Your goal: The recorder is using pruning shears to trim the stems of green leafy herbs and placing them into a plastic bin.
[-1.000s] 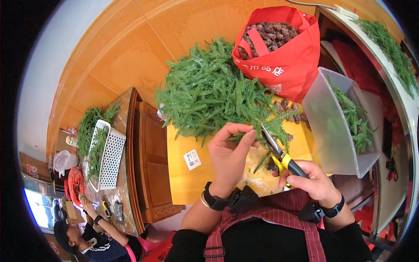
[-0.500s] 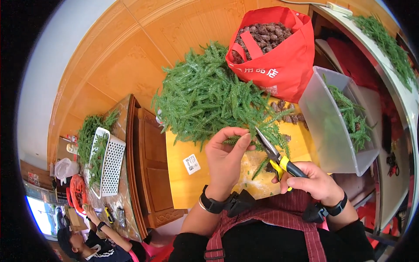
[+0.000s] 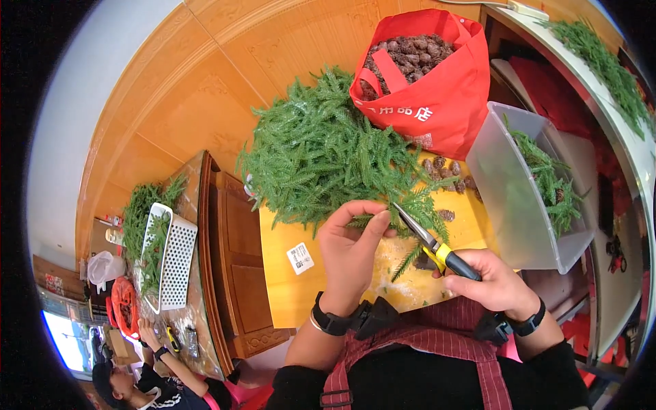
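My left hand has thumb and forefinger pinched on a green artificial pine sprig, whose fronds spread to the right over the yellow tabletop. My right hand is wrapped round the yellow-and-black handles of long-nose pliers. Their pointed jaws reach up to the left, with the tips beside my left fingertips; whether they grip the stem is too small to tell. Beyond my hands lies a big heap of green pine sprigs. Several small pine cones sit right of the heap.
A red bag full of pine cones stands at the back. To the right is a clear plastic bin holding sprigs. At far left, a co-worker's hand is near a white perforated basket on another table.
The pliers and my right hand have shifted slightly left, and the right fingers sit closer on the handles. My left hand keeps its pinch. The co-worker's hands have moved a little.
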Motion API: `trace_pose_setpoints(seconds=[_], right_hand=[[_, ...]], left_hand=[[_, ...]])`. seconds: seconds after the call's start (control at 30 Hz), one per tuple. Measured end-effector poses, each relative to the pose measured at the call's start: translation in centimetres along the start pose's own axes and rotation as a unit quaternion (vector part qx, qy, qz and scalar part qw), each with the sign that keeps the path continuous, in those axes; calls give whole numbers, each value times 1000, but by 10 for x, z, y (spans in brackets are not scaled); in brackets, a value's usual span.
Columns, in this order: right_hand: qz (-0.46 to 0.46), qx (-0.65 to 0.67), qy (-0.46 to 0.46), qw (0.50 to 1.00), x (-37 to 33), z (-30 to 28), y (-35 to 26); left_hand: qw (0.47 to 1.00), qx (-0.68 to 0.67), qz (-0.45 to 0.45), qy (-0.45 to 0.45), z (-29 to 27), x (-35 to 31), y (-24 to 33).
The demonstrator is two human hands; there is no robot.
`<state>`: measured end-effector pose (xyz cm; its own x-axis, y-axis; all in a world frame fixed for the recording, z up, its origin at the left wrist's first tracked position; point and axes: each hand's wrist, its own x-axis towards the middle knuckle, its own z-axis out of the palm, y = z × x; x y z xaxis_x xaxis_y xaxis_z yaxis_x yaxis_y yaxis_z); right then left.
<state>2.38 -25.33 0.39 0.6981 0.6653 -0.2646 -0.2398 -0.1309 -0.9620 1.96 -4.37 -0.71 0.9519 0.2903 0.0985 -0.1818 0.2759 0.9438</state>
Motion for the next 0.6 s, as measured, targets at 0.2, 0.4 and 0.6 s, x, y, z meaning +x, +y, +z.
trace_pose_setpoints(seconds=[0.2,0.4,0.6], right_hand=[[-57,-141,58,987,2,2,-5],[-121,-283,119,944,7,5,-3],[-32,-18,-4,999,7,-3,6]], left_hand=[[990,-103,-91,-10,0,3,-1],[983,-141,-118,-23,0,5,-3],[980,-153,-128,-17,-2,9,-2]])
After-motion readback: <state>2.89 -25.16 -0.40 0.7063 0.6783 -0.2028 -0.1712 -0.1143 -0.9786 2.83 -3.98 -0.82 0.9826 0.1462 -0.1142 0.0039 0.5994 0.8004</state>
